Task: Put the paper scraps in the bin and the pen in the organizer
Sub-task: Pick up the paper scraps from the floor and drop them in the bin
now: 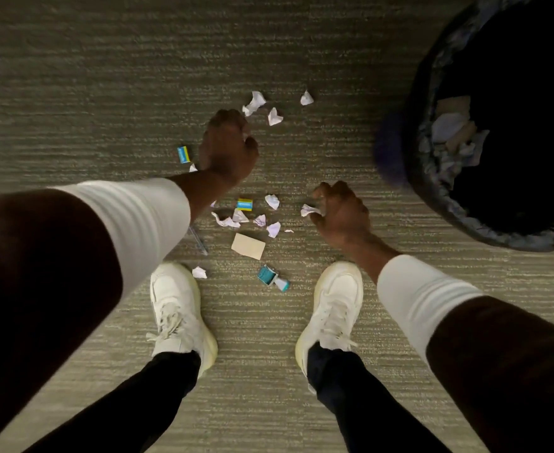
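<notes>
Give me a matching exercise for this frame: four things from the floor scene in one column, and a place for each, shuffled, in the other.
Things:
1. bin
2. pen
3. tan card
4. teal box

Places:
A. partly hidden under the left sleeve
B. between the two shoes
C. far right, with paper already inside
D. just below the middle cluster of scraps

Pairs: 1-C, 2-A, 3-D, 4-B

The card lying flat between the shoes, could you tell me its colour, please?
Plain tan card, clearest in the head view.
</notes>
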